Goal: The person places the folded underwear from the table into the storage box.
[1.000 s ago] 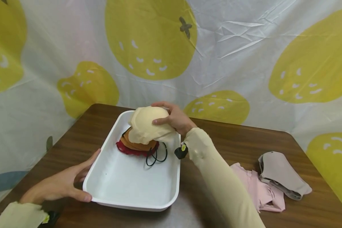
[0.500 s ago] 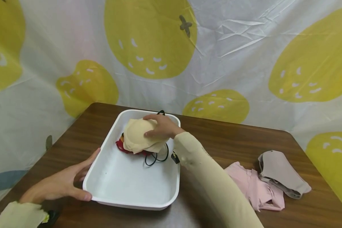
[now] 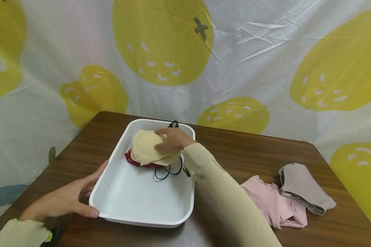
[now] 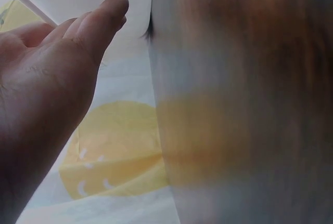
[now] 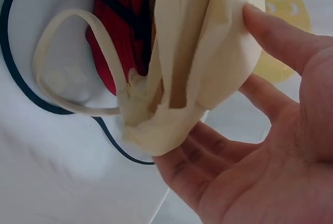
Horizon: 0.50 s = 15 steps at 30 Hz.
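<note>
A cream bra (image 3: 143,147), folded with one cup inside the other, lies on a stack at the far end of the white tray (image 3: 142,202). My right hand (image 3: 173,140) holds its right side, the thumb on the cup and the other fingers underneath. In the right wrist view, a cream strap (image 5: 44,52) loops out from the bra. Red cloth (image 3: 131,160) and thin black straps (image 3: 162,177) poke out from beneath; the rest of that stack is covered. My left hand (image 3: 62,199) touches the tray's near left corner, thumb and fingers spread along its outer wall.
To the right on the brown wooden table (image 3: 235,161) lie a folded pink garment (image 3: 273,202) and a folded grey one (image 3: 306,188), partly overlapping. A curtain (image 3: 244,61) with yellow fruit prints hangs right behind the table.
My right hand has lowered the cream bra onto the stack in the tray and shifted slightly left, covering the orange-brown piece. My left hand stays at the tray's corner.
</note>
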### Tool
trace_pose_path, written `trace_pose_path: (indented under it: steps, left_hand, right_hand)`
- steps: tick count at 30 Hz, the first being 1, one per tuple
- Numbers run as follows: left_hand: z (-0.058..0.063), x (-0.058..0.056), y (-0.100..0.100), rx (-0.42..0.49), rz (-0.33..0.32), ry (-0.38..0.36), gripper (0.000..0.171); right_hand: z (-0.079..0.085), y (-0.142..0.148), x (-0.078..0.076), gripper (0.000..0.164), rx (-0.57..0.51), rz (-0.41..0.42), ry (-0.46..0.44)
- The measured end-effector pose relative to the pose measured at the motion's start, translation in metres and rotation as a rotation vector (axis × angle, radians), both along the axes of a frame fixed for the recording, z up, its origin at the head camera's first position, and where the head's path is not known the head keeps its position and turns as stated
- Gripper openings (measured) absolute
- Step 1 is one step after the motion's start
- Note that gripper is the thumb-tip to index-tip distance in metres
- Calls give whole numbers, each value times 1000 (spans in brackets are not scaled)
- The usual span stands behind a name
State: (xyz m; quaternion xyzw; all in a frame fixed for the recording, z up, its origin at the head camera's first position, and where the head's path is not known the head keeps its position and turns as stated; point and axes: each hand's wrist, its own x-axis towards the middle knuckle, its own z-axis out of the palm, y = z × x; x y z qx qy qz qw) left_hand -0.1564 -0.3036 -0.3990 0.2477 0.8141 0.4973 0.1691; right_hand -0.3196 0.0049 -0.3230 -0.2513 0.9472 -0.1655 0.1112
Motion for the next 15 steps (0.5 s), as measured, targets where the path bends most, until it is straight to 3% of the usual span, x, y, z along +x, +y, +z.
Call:
trace_pose_path:
  steps: [9, 15]
  left_hand:
    - [-4, 3, -1, 71, -58, 39, 118]
    - [-1, 0, 0, 50, -50, 31, 119]
  right_hand:
    - [-9, -10, 4, 61, 54, -31, -32]
    - [-4, -9, 6, 61, 121, -50, -26]
